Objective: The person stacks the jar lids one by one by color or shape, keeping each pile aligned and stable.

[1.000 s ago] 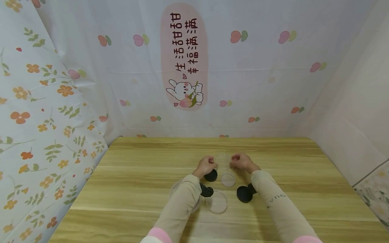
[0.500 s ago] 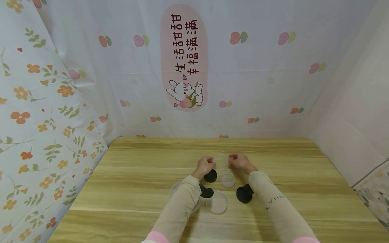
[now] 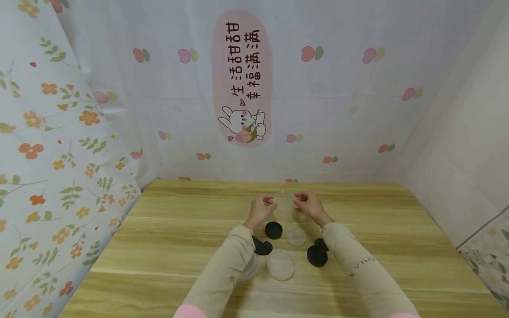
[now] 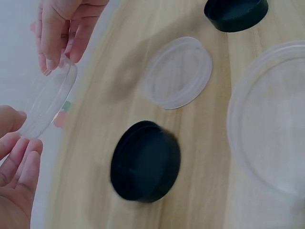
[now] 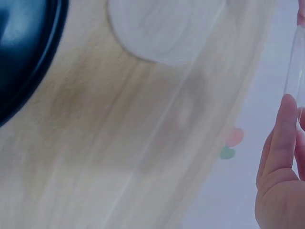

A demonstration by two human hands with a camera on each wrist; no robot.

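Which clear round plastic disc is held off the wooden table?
The farthest clear round plastic disc, pinched at opposite edges by the left hand and right hand; the other clear plastic discs rest on the table.

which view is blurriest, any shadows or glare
Right wrist view: softest, the table grain smeared, a bluish sheen on the black round piece; left wrist view: clearer, with a soft shadow beside the loose translucent disc; head view: the held clear disc looks faint, nearly blending into the background.

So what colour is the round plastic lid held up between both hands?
The round plastic lid is clear and colourless; the left wrist view shows it best.
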